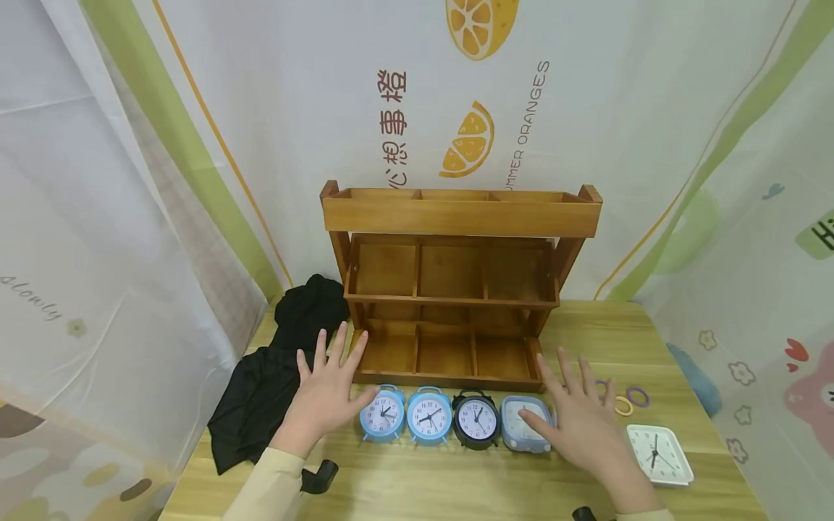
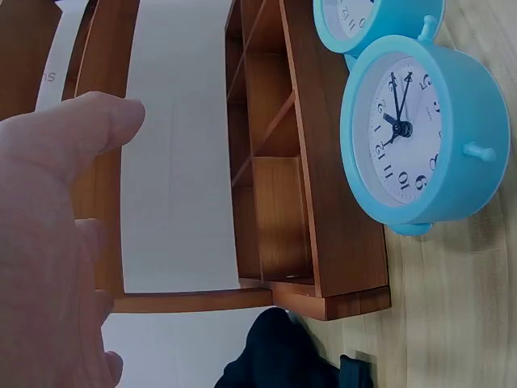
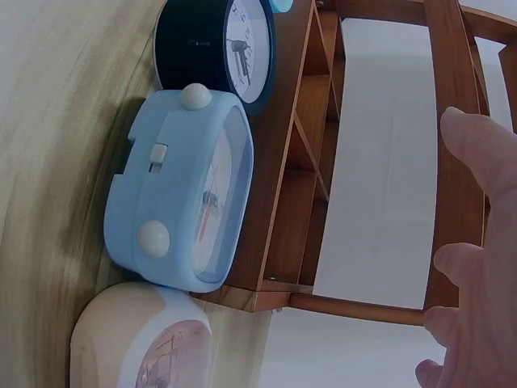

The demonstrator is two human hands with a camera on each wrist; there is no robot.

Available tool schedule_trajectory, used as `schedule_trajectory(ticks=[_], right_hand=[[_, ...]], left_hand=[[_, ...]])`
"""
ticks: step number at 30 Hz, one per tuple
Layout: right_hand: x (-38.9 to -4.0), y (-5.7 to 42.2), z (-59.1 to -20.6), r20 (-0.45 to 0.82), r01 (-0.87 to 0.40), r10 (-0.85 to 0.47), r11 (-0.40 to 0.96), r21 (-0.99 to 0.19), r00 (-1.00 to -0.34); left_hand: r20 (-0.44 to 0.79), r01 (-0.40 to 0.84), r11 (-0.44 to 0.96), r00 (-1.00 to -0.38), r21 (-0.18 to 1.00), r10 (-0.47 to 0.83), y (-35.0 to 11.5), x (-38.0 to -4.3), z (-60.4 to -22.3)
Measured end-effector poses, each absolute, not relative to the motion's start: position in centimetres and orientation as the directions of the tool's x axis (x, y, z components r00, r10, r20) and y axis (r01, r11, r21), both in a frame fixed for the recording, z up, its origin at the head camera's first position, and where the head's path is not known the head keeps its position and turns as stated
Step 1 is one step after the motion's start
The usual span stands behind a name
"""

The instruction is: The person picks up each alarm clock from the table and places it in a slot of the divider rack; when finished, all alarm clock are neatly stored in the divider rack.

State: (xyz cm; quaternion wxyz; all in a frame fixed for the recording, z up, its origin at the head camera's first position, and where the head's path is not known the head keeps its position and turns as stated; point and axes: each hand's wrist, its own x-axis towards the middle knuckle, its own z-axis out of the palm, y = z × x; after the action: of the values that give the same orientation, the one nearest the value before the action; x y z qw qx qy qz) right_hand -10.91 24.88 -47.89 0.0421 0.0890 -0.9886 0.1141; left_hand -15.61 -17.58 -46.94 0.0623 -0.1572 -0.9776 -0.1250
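Both hands hover with fingers spread and hold nothing. The left hand [image 1: 329,391] is beside two round blue alarm clocks [image 1: 381,414] [image 2: 424,129]; its thumb overlaps the nearer one in the head view. The right hand [image 1: 580,420] covers part of a light-blue square clock [image 1: 524,427] [image 3: 178,182]. Between these stands a black twin-bell alarm clock [image 1: 477,421]. A peach-and-white clock [image 3: 137,339] shows in the right wrist view, hidden behind the right hand from the head. Behind the row rises a wooden three-tier shelf [image 1: 449,271] with divided compartments.
A white square clock [image 1: 658,454] lies at the right, near purple and yellow rings [image 1: 623,405]. Black cloth [image 1: 260,398] is heaped on the left of the wooden table [image 1: 404,485]. Printed curtains [image 1: 274,108] enclose the back and sides.
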Motion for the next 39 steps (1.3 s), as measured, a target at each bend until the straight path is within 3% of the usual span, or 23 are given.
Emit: schedule_trajectory(ticks=[4, 8, 11, 23, 32, 39], right_hand=[[-11.1, 24.1, -47.9, 0.121, -0.197, -0.174, 0.958, -0.209, -0.977], [-11.0, 23.0, -48.3, 0.137, -0.211, -0.183, 0.952, -0.223, -0.973], [-10.7, 22.2, -48.7, 0.126, -0.215, -0.19, 0.948, -0.235, -0.974], [-12.7, 15.8, -49.6, 0.183, -0.382, -0.346, 0.895, -0.229, -0.92], [-14.4, 5.7, -50.9, 0.101, -0.557, -0.548, 0.809, -0.188, -0.83], [-14.7, 1.2, -53.9, -0.01, -0.546, -0.557, 0.818, -0.184, -0.831]], left_hand=[[0.194, 0.313, 0.872, -0.947, 0.377, 0.257, -18.5, -17.7, -47.0], [0.243, 0.306, 0.716, -0.951, 0.628, 0.193, -19.7, -21.7, -45.8], [0.251, 0.31, 0.62, -0.951, 0.721, 0.183, -19.8, -24.4, -44.6], [0.341, 0.381, 0.526, -0.924, 0.761, 0.176, -19.1, -29.3, -44.1], [0.363, 0.378, 0.584, -0.92, 0.718, 0.149, -19.9, -30.4, -44.4], [0.36, 0.41, 0.588, -0.91, 0.697, 0.206, -20.1, -30.6, -44.7]])
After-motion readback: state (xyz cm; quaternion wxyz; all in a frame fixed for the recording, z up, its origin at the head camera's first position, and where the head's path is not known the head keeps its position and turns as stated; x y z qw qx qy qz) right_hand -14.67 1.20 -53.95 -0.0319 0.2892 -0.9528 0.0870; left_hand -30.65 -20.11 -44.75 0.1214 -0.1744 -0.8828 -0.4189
